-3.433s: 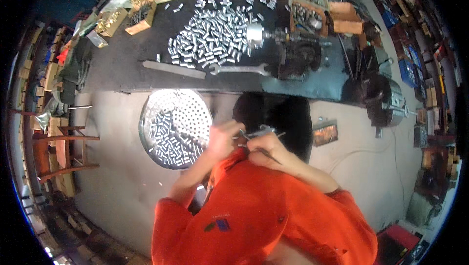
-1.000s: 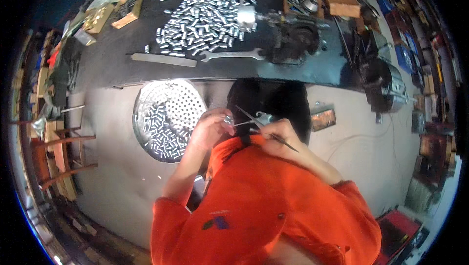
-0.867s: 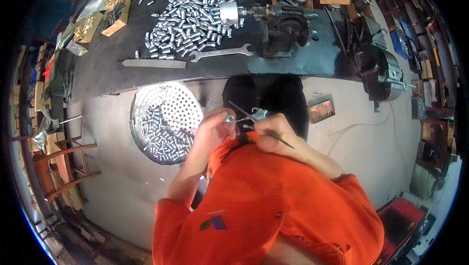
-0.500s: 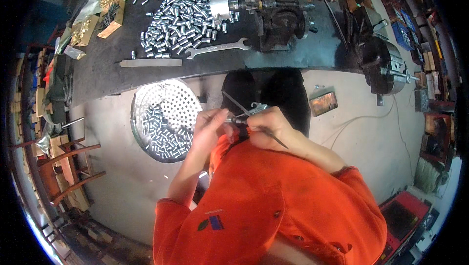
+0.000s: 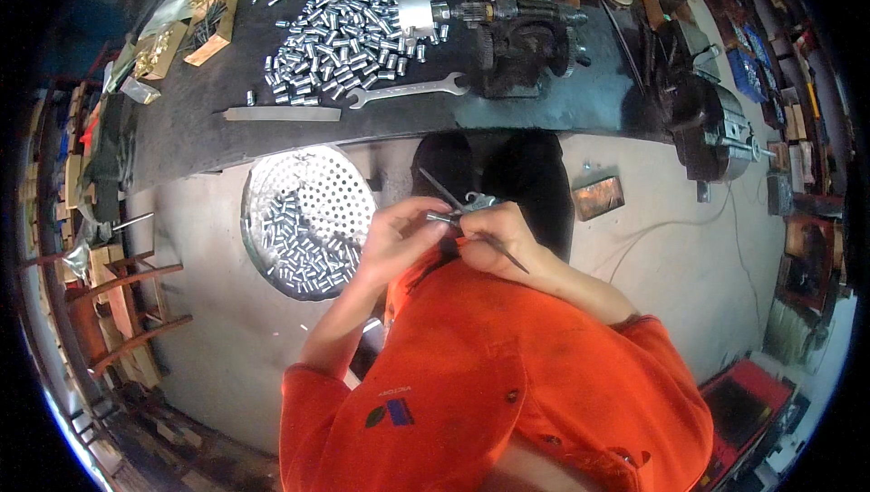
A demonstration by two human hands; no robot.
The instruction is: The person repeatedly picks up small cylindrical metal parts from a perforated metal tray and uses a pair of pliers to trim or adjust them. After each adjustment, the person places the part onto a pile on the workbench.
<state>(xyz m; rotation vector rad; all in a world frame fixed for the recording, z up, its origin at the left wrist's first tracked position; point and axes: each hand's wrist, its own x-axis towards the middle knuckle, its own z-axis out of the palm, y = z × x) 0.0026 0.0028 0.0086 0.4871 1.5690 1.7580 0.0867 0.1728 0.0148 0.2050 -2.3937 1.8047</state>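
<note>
The left hand pinches a small silver metal cylinder in closed fingers, steadying it while the right hand grips a thin dark rod-like tool against it, above the round perforated metal tray of similar pieces.

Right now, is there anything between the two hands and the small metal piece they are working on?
Nothing visible. The left hand pinches the small metal piece directly, and the right hand touches it with a thin dark rod. The perforated round tray lies apart, to their left.
</note>
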